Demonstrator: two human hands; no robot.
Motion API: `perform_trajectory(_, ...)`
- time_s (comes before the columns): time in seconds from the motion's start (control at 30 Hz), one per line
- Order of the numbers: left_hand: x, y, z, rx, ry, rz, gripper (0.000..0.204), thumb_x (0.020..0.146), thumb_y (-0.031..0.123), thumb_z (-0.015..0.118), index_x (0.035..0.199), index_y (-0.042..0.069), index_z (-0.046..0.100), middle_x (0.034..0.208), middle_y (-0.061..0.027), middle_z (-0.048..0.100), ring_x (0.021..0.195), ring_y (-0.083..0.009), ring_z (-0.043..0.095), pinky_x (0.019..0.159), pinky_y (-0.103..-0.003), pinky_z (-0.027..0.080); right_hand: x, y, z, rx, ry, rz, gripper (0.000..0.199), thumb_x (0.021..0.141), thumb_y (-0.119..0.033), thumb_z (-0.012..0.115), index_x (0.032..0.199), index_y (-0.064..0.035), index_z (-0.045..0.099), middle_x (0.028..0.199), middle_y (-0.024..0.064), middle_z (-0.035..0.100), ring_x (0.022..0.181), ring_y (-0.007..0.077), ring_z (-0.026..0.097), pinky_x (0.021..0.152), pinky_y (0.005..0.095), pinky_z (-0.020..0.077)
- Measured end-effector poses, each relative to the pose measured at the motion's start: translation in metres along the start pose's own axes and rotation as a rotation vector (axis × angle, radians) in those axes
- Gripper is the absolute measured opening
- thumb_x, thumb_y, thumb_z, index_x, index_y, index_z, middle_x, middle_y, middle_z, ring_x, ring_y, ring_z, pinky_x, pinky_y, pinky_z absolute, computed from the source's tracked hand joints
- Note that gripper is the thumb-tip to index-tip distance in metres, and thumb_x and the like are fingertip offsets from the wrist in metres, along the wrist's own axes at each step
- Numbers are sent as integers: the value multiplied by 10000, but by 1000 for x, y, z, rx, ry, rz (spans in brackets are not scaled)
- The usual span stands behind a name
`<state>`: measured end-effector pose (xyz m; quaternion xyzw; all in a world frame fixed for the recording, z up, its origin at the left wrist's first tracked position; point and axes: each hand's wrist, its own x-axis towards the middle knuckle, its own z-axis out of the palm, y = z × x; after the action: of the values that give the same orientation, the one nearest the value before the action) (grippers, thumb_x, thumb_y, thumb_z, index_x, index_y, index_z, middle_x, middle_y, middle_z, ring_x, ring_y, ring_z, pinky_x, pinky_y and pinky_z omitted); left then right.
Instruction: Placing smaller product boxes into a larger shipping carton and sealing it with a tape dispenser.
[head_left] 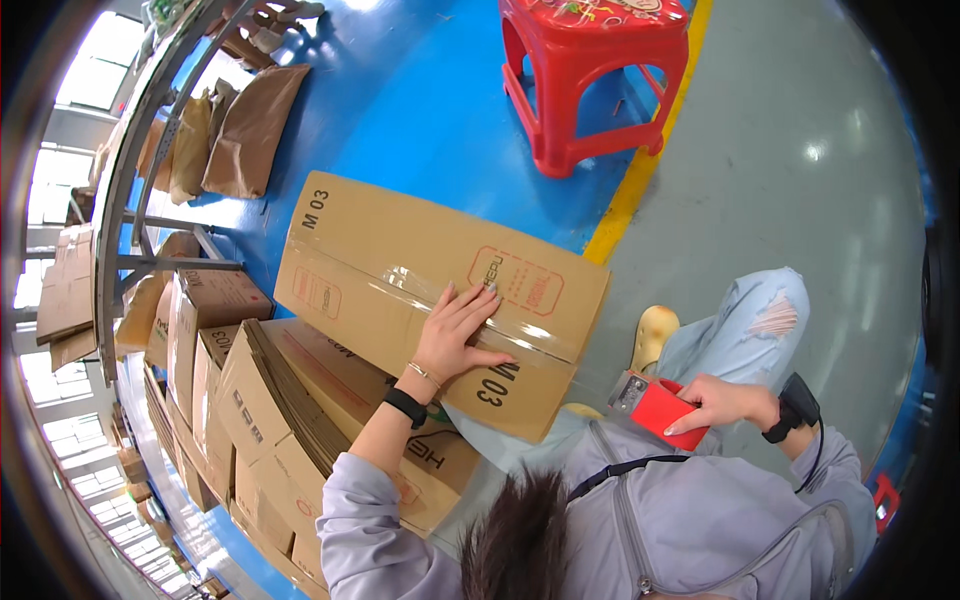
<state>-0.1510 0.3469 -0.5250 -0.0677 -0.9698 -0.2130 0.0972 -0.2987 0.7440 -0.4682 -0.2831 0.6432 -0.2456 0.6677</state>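
Observation:
A large brown cardboard box (380, 235) lies before me with its long flaps closed. Shiny clear tape (535, 330) runs along the middle seam. Flat on the box top, near its right end, rests my left hand (462, 335) with the fingers stretched out and the thumb spread. My right hand (715, 405) grips a red tape dispenser (675, 412) with a metal front, just off the box's near right corner. Whether a strand of tape links dispenser and box, I cannot tell.
Flattened cartons (280, 400) and other boxes (215, 310) crowd the left side beside a metal-framed table (135, 170). Brown paper sacks (255, 130) stand farther back. A red plastic stool (590, 90) stands beyond the box, by a yellow floor line (625, 205).

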Motion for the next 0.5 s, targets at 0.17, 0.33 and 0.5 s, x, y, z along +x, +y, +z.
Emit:
perform_trajectory(0.17, -8, -7, 4, -38, -28, -18, 798, 597, 519, 813, 1201, 51, 587, 1280, -96, 585, 1250, -286, 502, 1076, -514, 317, 0, -9, 2, 32, -10, -34, 519, 799, -482, 702, 796, 35, 663, 655, 76, 605, 630, 140, 545, 610, 290, 446)
perform_trajectory(0.33, -5, -7, 7, -98, -23, -24, 816, 586, 508, 827, 1206, 37, 583, 1272, -114, 588, 1259, -301, 492, 1073, -512, 324, 8, 10, -2, 23, -4, -3, 538, 804, -500, 689, 797, 38, 663, 662, 72, 600, 639, 136, 547, 614, 288, 445)
perform_trajectory(0.5, 0, 11, 1, -17, -178, -67, 933, 712, 609, 683, 1342, -35, 439, 1396, -208, 447, 1341, -381, 359, 1112, -514, 241, 18, 13, -13, 21, -64, 20, 567, 805, -519, 678, 803, 48, 661, 680, 84, 605, 653, 146, 555, 621, 290, 447)
